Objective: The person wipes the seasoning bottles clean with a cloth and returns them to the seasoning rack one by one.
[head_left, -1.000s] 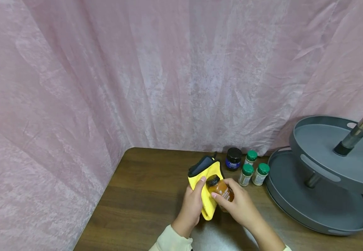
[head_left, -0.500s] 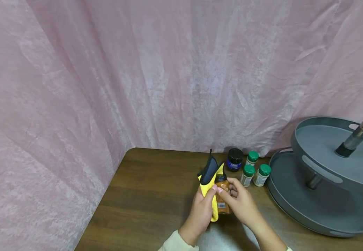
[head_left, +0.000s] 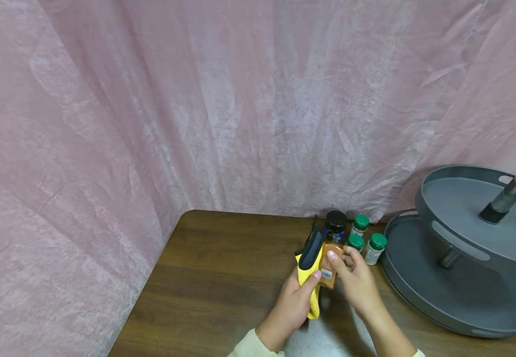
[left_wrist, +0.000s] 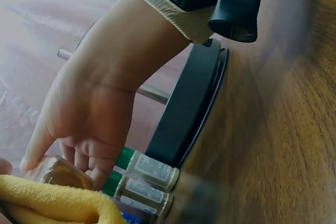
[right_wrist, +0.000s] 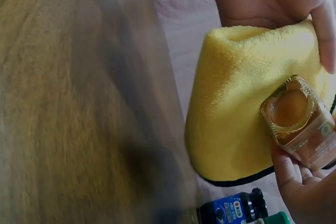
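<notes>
My left hand (head_left: pixel 291 302) grips a folded cloth (head_left: pixel 308 274), fuzzy yellow on one side and dark grey on the other. Beside it, my right hand (head_left: pixel 359 287) holds a glass spice bottle (head_left: pixel 326 272) of orange-brown powder, its fingers round the right side. A barcode label faces the head camera. In the right wrist view, the bottle's square base (right_wrist: pixel 290 109) shows against the yellow cloth (right_wrist: pixel 236 103), which it appears to touch. The left wrist view has the cloth (left_wrist: pixel 52 198) in front, partly covering the bottle (left_wrist: pixel 65 176). The left fingers behind the cloth are hidden.
Just behind the bottle stands a black-lidded jar (head_left: pixel 336 221) with a blue label. Several green-lidded jars (head_left: pixel 376 244) stand to its right. A grey two-tier round tray (head_left: pixel 419 302) occupies the right of the wooden table (head_left: pixel 213 277). A pink curtain (head_left: pixel 240 124) hangs behind.
Both hands have shifted right with the cloth and bottle. The bottle has turned from tilted to nearly upright, its barcode side now showing. The cloth has folded narrower, more dark side in view.
</notes>
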The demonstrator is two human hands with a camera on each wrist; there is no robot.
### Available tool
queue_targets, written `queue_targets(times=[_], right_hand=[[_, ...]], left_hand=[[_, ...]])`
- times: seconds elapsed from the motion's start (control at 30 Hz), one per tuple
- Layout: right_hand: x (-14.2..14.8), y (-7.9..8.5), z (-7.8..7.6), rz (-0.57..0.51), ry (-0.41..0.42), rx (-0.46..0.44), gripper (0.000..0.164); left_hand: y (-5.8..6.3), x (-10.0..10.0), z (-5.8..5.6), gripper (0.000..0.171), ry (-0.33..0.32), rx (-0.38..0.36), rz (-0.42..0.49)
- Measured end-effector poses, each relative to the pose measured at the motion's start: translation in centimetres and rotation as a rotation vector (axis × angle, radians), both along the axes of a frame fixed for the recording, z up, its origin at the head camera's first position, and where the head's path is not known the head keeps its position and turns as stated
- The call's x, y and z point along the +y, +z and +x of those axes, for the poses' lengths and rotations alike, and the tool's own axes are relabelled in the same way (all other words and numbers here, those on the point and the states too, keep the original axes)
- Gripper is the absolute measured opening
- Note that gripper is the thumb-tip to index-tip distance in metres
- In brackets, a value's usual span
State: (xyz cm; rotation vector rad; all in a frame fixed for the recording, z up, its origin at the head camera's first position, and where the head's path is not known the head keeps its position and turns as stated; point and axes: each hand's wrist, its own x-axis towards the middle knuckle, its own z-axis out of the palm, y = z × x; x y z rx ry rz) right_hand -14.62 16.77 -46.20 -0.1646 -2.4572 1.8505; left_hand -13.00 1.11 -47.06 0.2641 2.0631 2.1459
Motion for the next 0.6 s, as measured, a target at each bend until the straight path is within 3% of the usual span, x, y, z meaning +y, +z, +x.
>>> queue_targets(times=[0.13, 0.37, 0.6], right_hand=[[0.1, 0.2, -0.1, -0.028, -0.006, 0.010, 0.054], [-0.9, 0.1, 0.2, 0.000, 0.036, 0.031, 0.041], [-1.8, 0.0, 0.8, 0.002, 0.151, 0.005, 0.062]], left_hand=[[-0.1, 0.1, 0.0, 0.036, -0.003, -0.008, 0.002], [-0.2, 0.0, -0.2, 0.035, 0.067, -0.018, -0.017], [-0.1, -0.5, -0.7, 0.038, 0.120, -0.048, 0.025]])
